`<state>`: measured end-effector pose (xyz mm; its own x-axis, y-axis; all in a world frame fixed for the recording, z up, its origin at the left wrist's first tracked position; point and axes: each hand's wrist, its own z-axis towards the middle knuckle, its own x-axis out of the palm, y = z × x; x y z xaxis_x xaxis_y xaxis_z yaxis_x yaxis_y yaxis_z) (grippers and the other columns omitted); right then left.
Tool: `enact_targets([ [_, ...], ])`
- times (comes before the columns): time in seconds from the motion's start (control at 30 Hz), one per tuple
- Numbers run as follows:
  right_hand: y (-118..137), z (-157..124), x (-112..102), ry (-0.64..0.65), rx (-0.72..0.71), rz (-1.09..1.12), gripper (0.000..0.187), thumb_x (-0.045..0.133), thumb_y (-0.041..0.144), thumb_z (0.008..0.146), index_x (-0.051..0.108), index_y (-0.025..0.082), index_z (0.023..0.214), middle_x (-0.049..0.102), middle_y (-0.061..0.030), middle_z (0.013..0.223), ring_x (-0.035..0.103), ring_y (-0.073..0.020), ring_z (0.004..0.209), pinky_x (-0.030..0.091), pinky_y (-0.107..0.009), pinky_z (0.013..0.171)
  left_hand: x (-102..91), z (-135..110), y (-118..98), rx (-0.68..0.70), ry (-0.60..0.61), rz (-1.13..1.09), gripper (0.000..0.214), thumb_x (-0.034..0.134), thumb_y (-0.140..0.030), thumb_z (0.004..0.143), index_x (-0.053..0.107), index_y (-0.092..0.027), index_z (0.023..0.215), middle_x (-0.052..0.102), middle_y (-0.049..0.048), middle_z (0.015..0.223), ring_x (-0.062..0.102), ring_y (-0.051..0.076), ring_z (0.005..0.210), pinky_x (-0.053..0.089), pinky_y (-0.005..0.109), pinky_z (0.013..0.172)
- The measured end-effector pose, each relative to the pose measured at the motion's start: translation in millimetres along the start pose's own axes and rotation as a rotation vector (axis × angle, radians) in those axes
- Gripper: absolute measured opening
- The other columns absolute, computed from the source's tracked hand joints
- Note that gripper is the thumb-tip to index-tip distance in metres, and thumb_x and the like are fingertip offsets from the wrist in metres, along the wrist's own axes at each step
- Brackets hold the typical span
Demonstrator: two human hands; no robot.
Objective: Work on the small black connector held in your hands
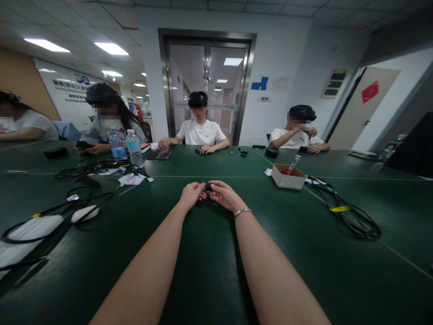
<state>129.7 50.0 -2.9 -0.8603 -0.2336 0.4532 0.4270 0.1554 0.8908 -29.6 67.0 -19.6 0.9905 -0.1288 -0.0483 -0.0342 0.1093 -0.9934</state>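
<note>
Both my arms reach out over the dark green table (209,253), hands close together. Between them is a small black object (207,186), too small and partly covered to name. My left hand (193,195) pinches its left side with thumb and fingers. From the other side my right hand (223,194) grips it too, its fingers curled; a silver bracelet (242,213) circles that wrist. The object is held just at or above the tabletop; I cannot tell whether it touches.
An open cardboard box (288,177) with a red-and-clear tube stands ahead right, near a coiled black cable (355,216). Leftward lie tangled cables (91,169), paper scraps (131,179), a white power strip (30,232) and water bottles (134,149). Several people sit across the table.
</note>
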Motion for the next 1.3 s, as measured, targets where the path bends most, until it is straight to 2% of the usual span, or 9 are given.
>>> enact_targets([
  [0.17,-0.2,0.3,0.7,-0.012,-0.009,0.006,0.008,0.065,0.011,0.085,0.059,0.014,0.089,0.064,-0.0031,0.067,0.062,-0.0111,0.055,0.054,-0.02,0.054,2.7,-2.9,-3.8,0.064,-0.005,0.024,0.025,0.062,-0.038,0.079,0.056,-0.014,0.078,0.062,0.0027,0.065,0.058,0.01,0.053,0.042,0.019,0.048],
  [0.37,-1.2,2.6,0.6,-0.048,0.006,0.006,0.004,0.063,0.016,0.088,0.059,0.013,0.089,0.063,-0.0042,0.066,0.061,-0.0112,0.053,0.054,-0.019,0.052,7.5,-7.2,-9.0,0.077,-0.015,0.088,0.026,0.042,-0.035,0.089,0.059,-0.016,0.091,0.052,-0.0023,0.057,0.047,0.007,0.04,0.033,0.018,0.04],
  [0.53,-1.3,3.1,1.1,-0.055,0.006,0.007,0.004,0.063,0.014,0.087,0.059,0.013,0.088,0.062,-0.0039,0.065,0.062,-0.0117,0.054,0.054,-0.019,0.052,7.7,-6.0,-8.2,0.043,-0.06,0.059,0.02,0.051,-0.028,0.083,0.059,-0.017,0.097,0.055,-0.0016,0.066,0.047,0.007,0.043,0.034,0.017,0.041],
  [0.7,-0.6,2.1,2.0,-0.055,0.005,0.006,0.003,0.062,0.012,0.087,0.059,0.013,0.088,0.063,-0.0043,0.067,0.062,-0.0117,0.055,0.054,-0.02,0.052,8.5,-5.0,-9.2,0.006,-0.009,0.052,0.025,0.043,-0.032,0.087,0.058,-0.015,0.099,0.051,-0.0024,0.053,0.039,0.007,0.038,0.031,0.017,0.038],
  [0.8,-0.3,1.7,2.4,-0.052,0.005,0.0,0.002,0.058,0.011,0.089,0.059,0.013,0.089,0.063,-0.0046,0.067,0.062,-0.0117,0.054,0.054,-0.02,0.053,8.5,-5.5,-9.4,0.017,-0.01,0.06,0.023,0.047,-0.028,0.084,0.059,-0.016,0.1,0.053,-0.0018,0.06,0.042,0.008,0.041,0.036,0.018,0.04],
  [0.93,-0.1,1.2,2.3,-0.038,0.006,0.005,0.001,0.06,0.012,0.089,0.059,0.012,0.088,0.063,-0.0059,0.067,0.062,-0.0121,0.055,0.054,-0.02,0.053,7.2,-5.6,-8.2,0.044,0.001,0.078,0.031,0.036,-0.032,0.089,0.058,-0.015,0.102,0.051,-0.0004,0.059,0.044,0.01,0.044,0.038,0.019,0.041],
  [1.13,0.2,0.5,3.2,-0.058,-0.001,0.019,0.003,0.059,0.011,0.089,0.059,0.013,0.087,0.063,-0.0049,0.069,0.061,-0.0116,0.056,0.054,-0.02,0.052,6.9,-4.1,-6.8,-0.009,-0.062,0.028,0.026,0.048,-0.022,0.083,0.055,-0.019,0.107,0.056,0.0029,0.082,0.053,0.01,0.058,0.042,0.017,0.046],
  [1.23,-0.2,0.9,2.9,-0.061,-0.002,0.013,0.003,0.06,0.011,0.088,0.059,0.013,0.087,0.063,-0.0042,0.069,0.061,-0.0116,0.055,0.054,-0.02,0.052,6.7,-4.2,-7.3,-0.01,-0.046,0.063,0.027,0.041,-0.032,0.088,0.055,-0.017,0.106,0.055,0.0019,0.074,0.049,0.009,0.051,0.039,0.017,0.044],
  [1.3,-0.8,1.4,2.0,-0.041,-0.006,0.013,0.003,0.062,0.011,0.087,0.059,0.013,0.087,0.063,-0.004,0.068,0.062,-0.0117,0.055,0.054,-0.02,0.052,6.8,-4.3,-7.9,0.003,-0.026,0.111,0.027,0.039,-0.03,0.089,0.055,-0.016,0.106,0.051,-0.0007,0.066,0.044,0.007,0.045,0.035,0.017,0.041],
])
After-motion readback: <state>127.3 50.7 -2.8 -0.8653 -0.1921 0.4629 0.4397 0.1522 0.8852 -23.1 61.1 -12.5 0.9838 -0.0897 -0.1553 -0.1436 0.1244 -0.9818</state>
